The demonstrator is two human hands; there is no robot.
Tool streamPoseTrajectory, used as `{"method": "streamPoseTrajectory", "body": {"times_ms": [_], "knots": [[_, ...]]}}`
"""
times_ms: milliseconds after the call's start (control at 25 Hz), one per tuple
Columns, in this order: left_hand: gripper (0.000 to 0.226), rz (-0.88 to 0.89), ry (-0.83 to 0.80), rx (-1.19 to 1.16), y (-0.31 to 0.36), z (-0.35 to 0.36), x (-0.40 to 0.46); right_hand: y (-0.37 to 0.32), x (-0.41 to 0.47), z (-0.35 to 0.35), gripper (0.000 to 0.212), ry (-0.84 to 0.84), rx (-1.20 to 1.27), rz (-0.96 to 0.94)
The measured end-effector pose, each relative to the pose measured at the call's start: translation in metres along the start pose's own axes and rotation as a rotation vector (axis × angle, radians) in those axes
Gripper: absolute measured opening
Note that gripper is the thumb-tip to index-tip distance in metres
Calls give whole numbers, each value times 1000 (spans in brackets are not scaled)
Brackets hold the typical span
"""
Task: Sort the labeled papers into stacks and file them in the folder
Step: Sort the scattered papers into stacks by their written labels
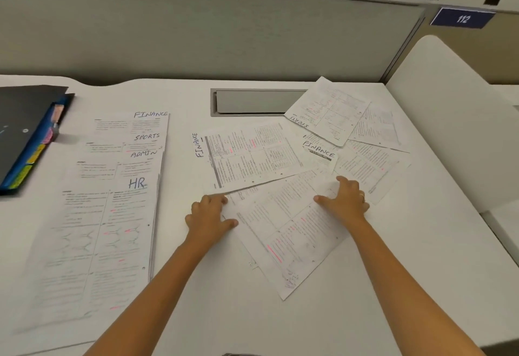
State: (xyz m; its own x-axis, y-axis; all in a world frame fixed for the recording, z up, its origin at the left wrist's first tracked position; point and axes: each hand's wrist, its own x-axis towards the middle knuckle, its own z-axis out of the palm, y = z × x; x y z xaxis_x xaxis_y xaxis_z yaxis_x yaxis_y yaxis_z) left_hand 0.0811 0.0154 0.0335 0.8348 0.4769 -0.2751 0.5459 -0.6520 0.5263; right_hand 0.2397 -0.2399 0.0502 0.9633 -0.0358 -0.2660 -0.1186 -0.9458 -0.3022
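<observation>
1. Four sorted stacks lie in a staggered column on the left of the tabletop [280, 322]: FINANCE [132, 123] farthest, then SPORTS [126, 145], ADMIN [120, 167], and HR [92, 243] nearest. The folder [25, 136] with coloured tabs sits at the far left, just beside them.
2. The unsorted papers are fanned out on the right, overlapping: a sheet marked FINANCE [250, 156] along its left edge, a second FINANCE sheet [318, 153] partly buried, a SPORTS sheet [328, 111] on top at the back, and an angled sheet [289, 232] nearest, whose label I cannot see.
3. Both hands lie on that nearest sheet with fingers spread and holding nothing: the left hand [209, 216] on its left corner, the right hand [344, 199] on its upper right part.
4. To do this step well, I would pin the pile with one hand and slide one sheet free with the other, so that its neighbours do not drag along.
5. Read the label before moving a sheet; turn the angled one if its heading is hidden.
6. Lay each sheet square on its stack, leaving the headings of the others showing.
</observation>
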Motion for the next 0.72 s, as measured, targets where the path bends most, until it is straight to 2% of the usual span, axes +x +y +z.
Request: {"method": "streamPoseTrajectory", "body": {"times_ms": [80, 200, 280, 400, 480, 560, 640, 720], "knots": [[44, 12, -11, -21, 1, 0, -2, -1, 0, -6, 85, -21, -104, 6], [40, 41, -7, 5, 2, 1, -5, 2, -1, -12, 85, -61, -182, 49], [33, 53, -21, 18, 5, 3, -8, 7, -2, -16, 84, -88, -176, 85], [8, 93, 13, -55, 8, 1, -13, 19, 3, -22, 78, -102, -37, 101], [7, 69, 21, -201, 11, -7, -21, 28, 6, -31, 63, -135, 151, 63], [17, 9, -13, -390, 21, -22, -31, 31, 4, -44, 49, -152, 273, 48], [28, -51, -53, -643, 37, -40, -39, 28, 1, -57, 54, -101, 206, -12], [32, -110, -49, -861, 59, -59, -40, 15, -15, -73, 62, -78, 254, -165]]}}
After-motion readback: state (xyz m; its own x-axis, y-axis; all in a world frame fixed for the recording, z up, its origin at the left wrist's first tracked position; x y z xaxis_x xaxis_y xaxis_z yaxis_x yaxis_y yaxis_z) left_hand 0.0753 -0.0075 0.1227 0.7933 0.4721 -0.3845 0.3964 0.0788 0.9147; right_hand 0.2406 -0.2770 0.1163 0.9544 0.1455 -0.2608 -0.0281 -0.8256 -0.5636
